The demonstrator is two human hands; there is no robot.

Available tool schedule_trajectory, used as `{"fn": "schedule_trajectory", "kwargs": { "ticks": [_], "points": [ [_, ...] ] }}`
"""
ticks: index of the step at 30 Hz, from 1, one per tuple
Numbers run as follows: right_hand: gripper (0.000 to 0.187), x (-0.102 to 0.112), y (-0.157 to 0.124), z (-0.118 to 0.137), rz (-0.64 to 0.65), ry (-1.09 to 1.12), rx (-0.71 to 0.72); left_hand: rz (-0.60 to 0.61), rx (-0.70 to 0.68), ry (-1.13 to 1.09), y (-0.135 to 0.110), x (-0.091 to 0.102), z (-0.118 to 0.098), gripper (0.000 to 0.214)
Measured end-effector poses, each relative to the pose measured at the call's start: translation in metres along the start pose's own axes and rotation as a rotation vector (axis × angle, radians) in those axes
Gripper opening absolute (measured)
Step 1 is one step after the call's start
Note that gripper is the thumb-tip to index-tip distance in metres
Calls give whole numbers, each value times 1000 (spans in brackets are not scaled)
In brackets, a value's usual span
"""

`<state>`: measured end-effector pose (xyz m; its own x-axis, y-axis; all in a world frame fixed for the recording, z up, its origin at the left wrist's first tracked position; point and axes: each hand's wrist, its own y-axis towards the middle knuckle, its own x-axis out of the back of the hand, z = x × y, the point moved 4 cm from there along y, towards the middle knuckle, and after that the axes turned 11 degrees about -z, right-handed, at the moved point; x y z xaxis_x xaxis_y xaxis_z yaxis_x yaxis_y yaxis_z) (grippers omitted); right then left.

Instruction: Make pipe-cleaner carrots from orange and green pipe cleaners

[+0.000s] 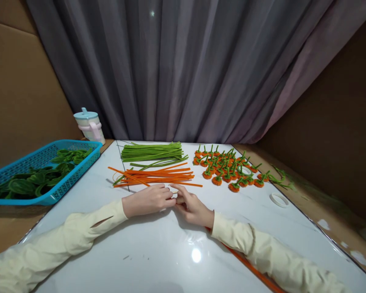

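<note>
My left hand [152,200] and my right hand [192,206] meet over the middle of the white table, their fingers closed in a pinch. Between the fingertips shows a short bit of a thin, light-brown stick [175,193]; the rest of what they hold is hidden by the fingers. An orange pipe cleaner strand [247,262] runs from beneath my right wrist towards the bottom right; whether my fingers hold its far end cannot be seen. Just beyond my hands lie loose orange pipe cleaners [158,176], with a bundle of green pipe cleaners [151,152] behind them.
Orange pipe-cleaner pumpkins with green stems [227,173] crowd the back right, a tape roll [244,171] among them. Another white tape roll [279,200] lies nearer. At left stand a blue basket [53,195] of green leaf shapes and a lidded cup [90,126]. Curtains [171,69] hang behind.
</note>
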<state>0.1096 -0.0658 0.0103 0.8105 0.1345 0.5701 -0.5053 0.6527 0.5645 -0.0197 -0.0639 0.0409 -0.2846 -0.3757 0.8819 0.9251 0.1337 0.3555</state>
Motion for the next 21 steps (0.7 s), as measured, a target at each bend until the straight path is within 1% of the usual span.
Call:
{"fn": "schedule_trajectory", "kwargs": {
  "ticks": [2,5,8,14,17,21],
  "points": [
    [56,1,0,2,0,21,23,20,-7,14,-1,-1,1,14],
    [58,1,0,3,-5,25,12,40,-11,36,-2,-2,2,15],
    [63,1,-1,2,-12,-38,-12,44,-3,33,-1,-1,2,17],
    [67,0,-2,1,-25,-188,59,39,52,-24,0,0,-1,17],
    [66,0,-2,1,2,-224,93,75,87,-24,0,-2,-2,15],
    [61,0,-2,4,67,-230,152,92,94,-11,-1,-2,1,14]
  ]
}}
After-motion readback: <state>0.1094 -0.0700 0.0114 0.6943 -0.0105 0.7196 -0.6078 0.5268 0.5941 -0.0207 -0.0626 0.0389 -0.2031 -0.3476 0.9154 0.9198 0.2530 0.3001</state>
